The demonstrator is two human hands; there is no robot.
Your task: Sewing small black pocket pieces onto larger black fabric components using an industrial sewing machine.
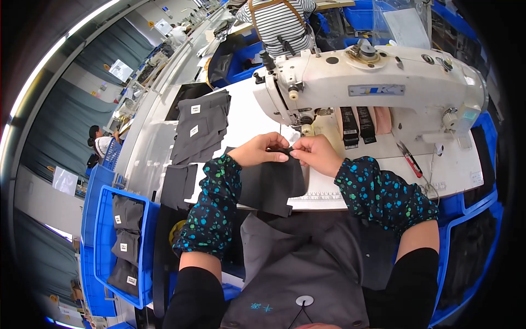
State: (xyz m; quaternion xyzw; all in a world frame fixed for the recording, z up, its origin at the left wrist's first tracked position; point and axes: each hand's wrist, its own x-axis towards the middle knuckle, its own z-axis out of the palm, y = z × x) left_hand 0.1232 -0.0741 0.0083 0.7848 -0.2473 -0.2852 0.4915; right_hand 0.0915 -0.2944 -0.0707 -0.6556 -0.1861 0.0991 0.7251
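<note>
Both my hands meet at the top edge of a dark grey fabric piece point(268, 183), just in front of the needle area of a white sewing machine point(323, 82). My left hand point(262, 150) pinches the edge between thumb and fingers. Close beside it, my right hand point(315, 153) pinches the same edge, thumb and forefinger together. The cloth hangs down toward me over the table's front edge. Left of it lies a fanned stack of dark grey fabric pieces point(200, 131) with small white labels. The machine's foot is partly hidden behind my hands.
Red-handled snips point(411, 162) lie right of the machine's bed. Black label strips point(349, 127) hang under its arm. A ruler strip point(323, 197) runs along the table front. A blue bin point(145, 274) with folded grey pieces stands left. A person in a striped top point(278, 27) sits beyond.
</note>
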